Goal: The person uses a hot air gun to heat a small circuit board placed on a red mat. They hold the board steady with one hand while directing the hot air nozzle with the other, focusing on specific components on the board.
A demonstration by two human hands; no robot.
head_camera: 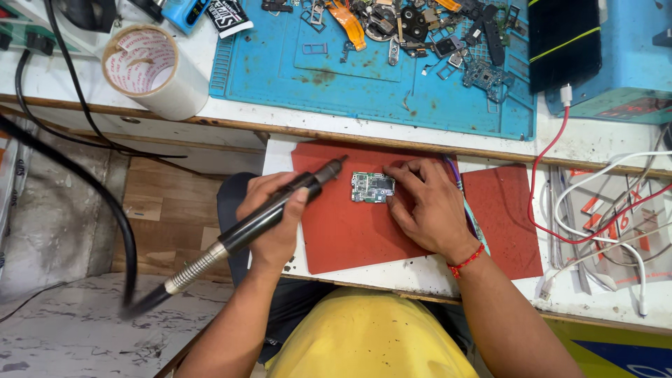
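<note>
Left hand (pixel 274 218) wraps black pen-shaped hot-air handpiece (pixel 280 205), nozzle tilted toward small green circuit board (pixel 372 187) just beyond its tip. Right hand (pixel 427 204), fingers spread flat, pins board's edge against red rubber mat (pixel 350 231), likely steadying it.

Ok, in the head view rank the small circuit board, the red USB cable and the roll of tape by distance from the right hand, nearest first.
1. Small circuit board: under the fingers of the right hand, on the red mat.
2. Red USB cable: to the hand's right, on the white bench.
3. Roll of tape: far upper left, on the shelf.
</note>
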